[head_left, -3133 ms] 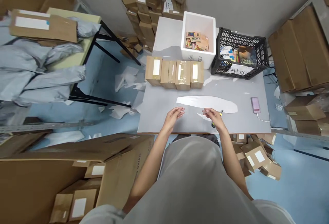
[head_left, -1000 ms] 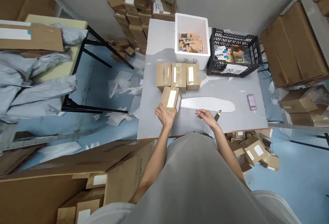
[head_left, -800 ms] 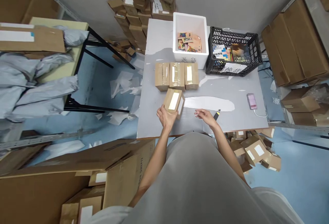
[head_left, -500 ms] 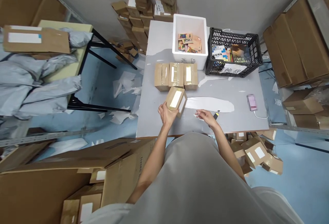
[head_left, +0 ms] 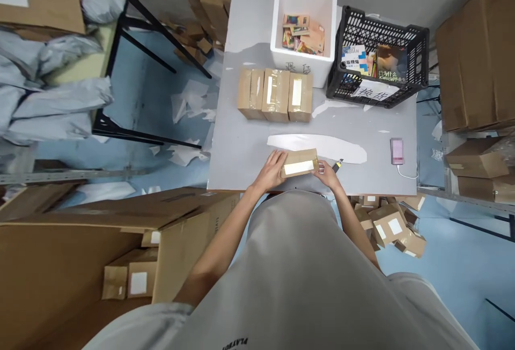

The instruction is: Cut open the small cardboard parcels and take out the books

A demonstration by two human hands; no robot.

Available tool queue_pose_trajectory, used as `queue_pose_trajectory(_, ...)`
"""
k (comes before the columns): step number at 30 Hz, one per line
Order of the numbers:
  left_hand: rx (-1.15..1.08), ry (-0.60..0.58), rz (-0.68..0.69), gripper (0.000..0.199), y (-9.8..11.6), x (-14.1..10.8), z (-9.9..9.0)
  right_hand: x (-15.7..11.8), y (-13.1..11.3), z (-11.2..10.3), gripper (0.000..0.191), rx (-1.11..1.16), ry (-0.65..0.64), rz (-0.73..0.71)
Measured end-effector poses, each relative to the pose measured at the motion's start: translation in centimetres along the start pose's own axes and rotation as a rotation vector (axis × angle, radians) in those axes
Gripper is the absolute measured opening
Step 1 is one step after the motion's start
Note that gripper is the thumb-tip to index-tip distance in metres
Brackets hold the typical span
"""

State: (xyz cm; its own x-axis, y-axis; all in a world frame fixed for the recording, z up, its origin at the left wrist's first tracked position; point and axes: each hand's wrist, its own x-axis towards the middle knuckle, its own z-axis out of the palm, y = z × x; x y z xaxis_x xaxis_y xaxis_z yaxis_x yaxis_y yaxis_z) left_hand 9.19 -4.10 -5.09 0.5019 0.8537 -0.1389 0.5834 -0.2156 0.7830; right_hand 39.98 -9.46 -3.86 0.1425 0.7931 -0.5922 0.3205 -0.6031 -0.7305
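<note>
A small brown cardboard box (head_left: 298,156) with a white label is tilted above the front part of the table. My left hand (head_left: 273,172) grips its left end, fingers over the top edge. At the other end, my right hand (head_left: 326,173) has its fingers closed on the box's edge. A black and yellow utility knife (head_left: 337,165) juts out just beside my right hand; I cannot tell whether the palm holds it or it lies on the table. Behind the box, a long white patch (head_left: 338,149) marks the grey table (head_left: 237,157).
Three taped boxes (head_left: 276,95) stand in a row farther back. Behind them are a white foam bin (head_left: 304,60) with small packets and a black crate (head_left: 378,92) with books. A phone (head_left: 397,151) on a cable lies right. A large open carton (head_left: 193,253) stands front left.
The box has turned from upright at the left to lie crosswise nearer me and further right. My right hand, earlier pinching a white scrap, has come onto the box. The view has shifted.
</note>
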Motion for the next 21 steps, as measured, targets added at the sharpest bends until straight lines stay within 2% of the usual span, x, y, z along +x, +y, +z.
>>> queue_pose_trajectory(2, 0.003, -0.011, -0.046, 0.108, -0.8, -0.3, 0.3, -0.3, 0.9, 0.2, 0.064, -0.006, -0.024, 0.016)
queue_pose_trajectory(5, -0.056, 0.059, -0.206, 0.115, -2.6, -1.4, 0.7, -0.3, 1.8, 0.7, 0.066, -0.023, -0.045, 0.020)
queue_pose_trajectory(9, -0.309, 0.149, -0.522, 0.144, -4.4, -3.0, 1.9, 0.4, 2.4, 1.8, 0.077, -0.043, -0.056, 0.037)
queue_pose_trajectory(11, -0.459, 0.150, -0.620, 0.145, -4.8, -3.3, 2.7, 0.8, 2.4, 2.5, 0.081, -0.034, -0.075, 0.045)
queue_pose_trajectory(15, -0.564, 0.157, -0.620, 0.111, -4.5, -3.5, 3.7, 0.8, 2.2, 3.4, 0.076, -0.027, -0.087, -0.002)
queue_pose_trajectory(19, -0.567, 0.321, -0.588, 0.082, -3.5, -3.7, 4.1, -0.6, 1.9, 3.2, 0.058, -0.056, -0.013, -0.079)
queue_pose_trajectory(21, -0.577, 0.398, -0.583, 0.073, -3.1, -4.0, 4.1, -1.4, 1.9, 2.8, 0.054, -0.026, -0.029, -0.098)
